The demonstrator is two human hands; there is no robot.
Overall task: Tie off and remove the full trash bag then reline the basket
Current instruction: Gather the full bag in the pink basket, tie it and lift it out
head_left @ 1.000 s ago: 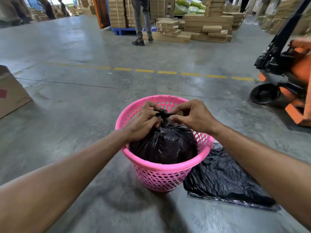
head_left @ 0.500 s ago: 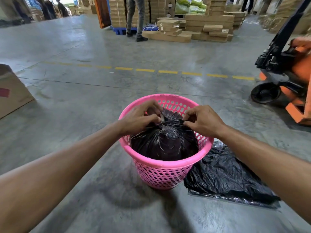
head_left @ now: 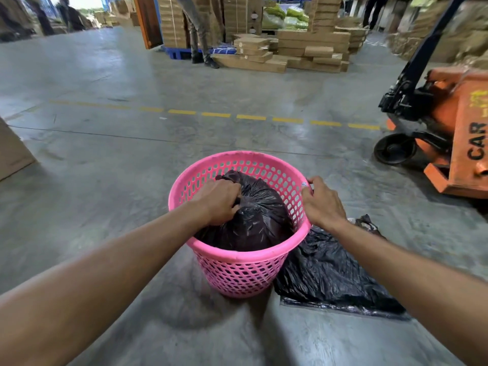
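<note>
A pink perforated basket (head_left: 237,273) stands on the concrete floor in front of me. Inside it sits a full black trash bag (head_left: 253,223), gathered and knotted at the top. My left hand (head_left: 216,199) is closed around the bag's knotted neck. My right hand (head_left: 320,204) grips the basket's right rim, fingers curled over its edge. A flat spare black bag (head_left: 327,278) lies on the floor against the basket's right side, partly under my right forearm.
An orange pallet jack (head_left: 443,133) stands close on the right. A cardboard box (head_left: 13,151) sits at the left edge. Stacked cartons (head_left: 298,48) and a standing person (head_left: 200,35) are far ahead, beyond a dashed yellow line (head_left: 216,114).
Both hands were pulling the knot at the bag's top. Now my right hand has let go and moved to the basket's right rim, while my left hand keeps hold of the bag's neck.
</note>
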